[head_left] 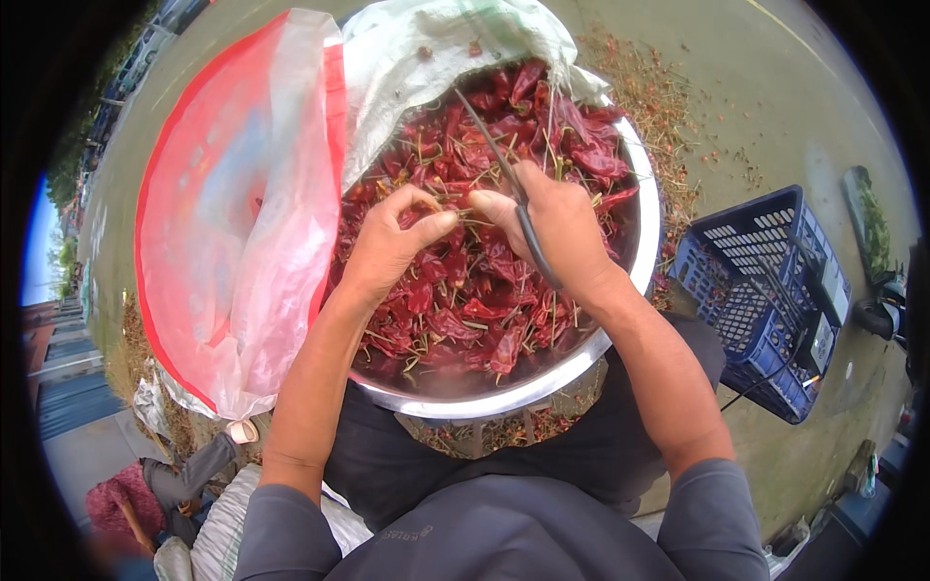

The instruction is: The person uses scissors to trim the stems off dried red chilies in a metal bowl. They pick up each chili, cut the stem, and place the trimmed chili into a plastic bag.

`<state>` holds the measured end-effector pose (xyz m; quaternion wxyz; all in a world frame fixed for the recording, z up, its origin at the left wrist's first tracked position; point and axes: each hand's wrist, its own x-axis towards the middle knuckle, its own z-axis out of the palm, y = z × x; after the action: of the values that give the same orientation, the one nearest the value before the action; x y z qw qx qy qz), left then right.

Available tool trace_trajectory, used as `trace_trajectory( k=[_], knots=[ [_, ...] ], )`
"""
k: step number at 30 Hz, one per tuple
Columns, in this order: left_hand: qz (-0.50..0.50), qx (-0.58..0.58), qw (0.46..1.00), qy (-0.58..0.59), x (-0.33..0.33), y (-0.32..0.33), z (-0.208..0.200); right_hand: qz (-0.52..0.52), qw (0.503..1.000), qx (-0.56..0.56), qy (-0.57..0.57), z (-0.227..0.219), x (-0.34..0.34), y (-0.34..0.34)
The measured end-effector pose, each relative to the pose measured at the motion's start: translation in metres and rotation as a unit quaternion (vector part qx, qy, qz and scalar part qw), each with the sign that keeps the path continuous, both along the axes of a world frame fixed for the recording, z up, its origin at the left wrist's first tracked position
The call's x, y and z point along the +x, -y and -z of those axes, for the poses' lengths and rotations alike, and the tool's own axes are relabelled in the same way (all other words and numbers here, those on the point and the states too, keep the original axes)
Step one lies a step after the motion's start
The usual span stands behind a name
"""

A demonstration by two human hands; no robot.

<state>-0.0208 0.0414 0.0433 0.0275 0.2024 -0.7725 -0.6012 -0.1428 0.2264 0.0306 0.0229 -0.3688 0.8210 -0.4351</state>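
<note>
A wide metal basin (647,194) in front of me is heaped with dried red chilies (450,324), many with pale stems. Over the heap, my left hand (395,237) is closed in a pinch at some chili stems (463,213); the chili's body is hard to make out. My right hand (557,223) is wrapped round dark metal scissors (496,155), whose blades point up and away to the left. Its thumb reaches to the same stems, close to the left fingertips. A white woven sack (407,48) with chilies at its mouth lies over the basin's far rim.
A red-edged clear plastic bag (228,213) stands left of the basin. To the right is a blue plastic crate (746,228) with dark items and a cable. Cut stems (644,97) litter the ground. Another person (145,494) is at lower left, near a white sack (228,528).
</note>
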Motion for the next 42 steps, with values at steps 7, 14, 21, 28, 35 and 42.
trace_trajectory(
  k=[7, 14, 21, 28, 35, 42],
  knots=[
    [-0.014, -0.347, 0.925, 0.150, -0.015, -0.001, 0.035, 0.036, 0.991, -0.030, 0.127, -0.005, -0.014, 0.001],
    [0.011, -0.446, 0.873, 0.196, -0.027, -0.011, 0.042, 0.031, 0.995, -0.029, 0.095, 0.000, -0.012, 0.003],
    [-0.064, -0.272, 0.960, 0.019, -0.017, 0.010, 0.018, -0.020, 0.985, 0.038, 0.165, -0.020, -0.010, 0.005],
    [-0.174, -0.220, 0.959, -0.027, -0.004, 0.019, -0.011, -0.095, 0.985, 0.135, 0.052, -0.019, 0.005, 0.008],
    [-0.170, -0.249, 0.952, 0.050, -0.001, 0.019, -0.014, -0.094, 0.981, 0.167, -0.022, -0.002, 0.023, 0.024],
    [-0.166, -0.084, 0.981, -0.045, -0.001, 0.031, 0.004, -0.125, 0.982, 0.092, 0.110, 0.000, 0.022, 0.030]
  ],
)
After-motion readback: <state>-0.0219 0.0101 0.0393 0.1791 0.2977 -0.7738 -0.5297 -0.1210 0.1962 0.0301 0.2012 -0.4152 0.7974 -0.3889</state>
